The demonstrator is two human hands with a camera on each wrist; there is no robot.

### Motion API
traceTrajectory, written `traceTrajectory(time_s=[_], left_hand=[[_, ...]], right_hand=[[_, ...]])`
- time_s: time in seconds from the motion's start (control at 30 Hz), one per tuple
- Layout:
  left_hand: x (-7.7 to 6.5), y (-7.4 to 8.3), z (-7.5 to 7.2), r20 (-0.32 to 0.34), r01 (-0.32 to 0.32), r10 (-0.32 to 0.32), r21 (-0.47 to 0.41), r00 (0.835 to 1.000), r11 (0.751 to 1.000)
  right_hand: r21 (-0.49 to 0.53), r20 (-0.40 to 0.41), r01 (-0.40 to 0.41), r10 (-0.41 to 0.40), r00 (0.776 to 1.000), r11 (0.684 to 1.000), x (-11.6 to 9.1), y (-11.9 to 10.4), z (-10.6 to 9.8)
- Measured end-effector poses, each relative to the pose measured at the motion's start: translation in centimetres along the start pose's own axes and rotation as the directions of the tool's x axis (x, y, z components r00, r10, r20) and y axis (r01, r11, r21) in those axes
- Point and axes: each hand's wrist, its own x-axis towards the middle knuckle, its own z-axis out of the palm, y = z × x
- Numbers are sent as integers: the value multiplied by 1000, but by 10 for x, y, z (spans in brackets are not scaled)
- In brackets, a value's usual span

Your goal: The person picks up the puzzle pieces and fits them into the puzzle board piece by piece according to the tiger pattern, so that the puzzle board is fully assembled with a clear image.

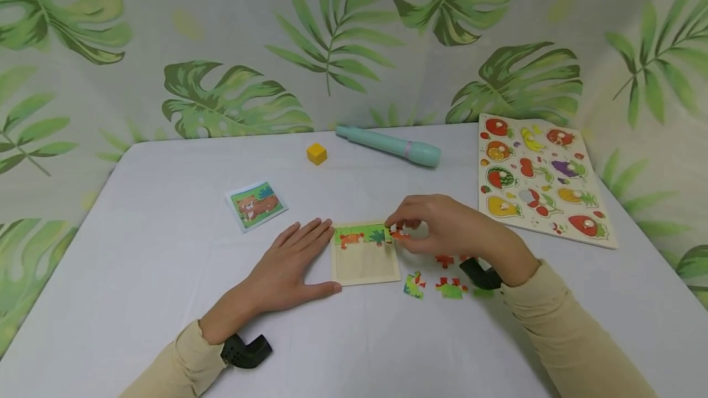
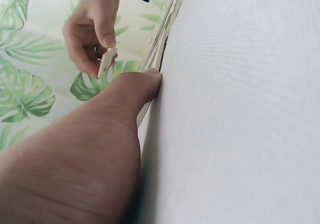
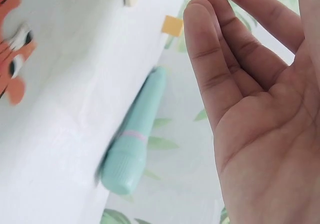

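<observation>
A square wooden puzzle tray (image 1: 365, 268) lies on the table, its top row filled with jigsaw pieces showing green and an orange animal. My left hand (image 1: 284, 270) rests flat at the tray's left side, fingers straight, fingertips by the upper-left corner and thumb at the lower-left one. Over the tray's upper-right corner, my right hand (image 1: 442, 226) pinches a puzzle piece (image 1: 396, 233) between thumb and fingers. From the left wrist view this piece (image 2: 106, 62) is seen edge-on, raised. Loose puzzle pieces (image 1: 451, 288) lie right of the tray, some partly hidden under the right wrist.
A picture card (image 1: 257, 204) with a spotted animal lies up and left of the tray. Behind stand a yellow cube (image 1: 317, 153) and a teal tube-shaped object (image 1: 389, 144). A fruit peg-puzzle board (image 1: 531, 186) lies at the right. A leaf-patterned cloth (image 1: 354, 35) hangs behind the table.
</observation>
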Motion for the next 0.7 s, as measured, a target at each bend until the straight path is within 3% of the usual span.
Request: traceTrajectory(time_s=[0.4, 0.7], left_hand=[[0, 0, 0, -8, 1, -1, -4, 1000, 1000], [2, 1, 1, -8, -9, 9, 0, 1000, 1000]], right_hand=[[13, 21, 11, -11, 1000, 1000, 17, -15, -6], [27, -12, 42, -42, 999, 999, 20, -19, 4]])
